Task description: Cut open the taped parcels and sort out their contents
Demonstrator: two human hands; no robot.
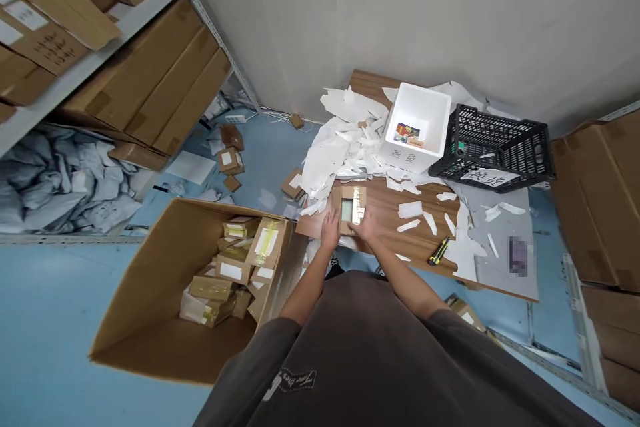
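One taped carton (pixel 353 209), between left hand (pixel 330 230), right hand (pixel 364 225)

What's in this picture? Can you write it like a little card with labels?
Left hand: touching a small brown cardboard box with shiny yellowish tape
Right hand: touching the same box
Under it: brown wood-grain board
Nearby: white foam box, black plastic crate, black-and-yellow utility knife, torn white paper
On the floor: big open brown cardboard carton holding small taped parcels
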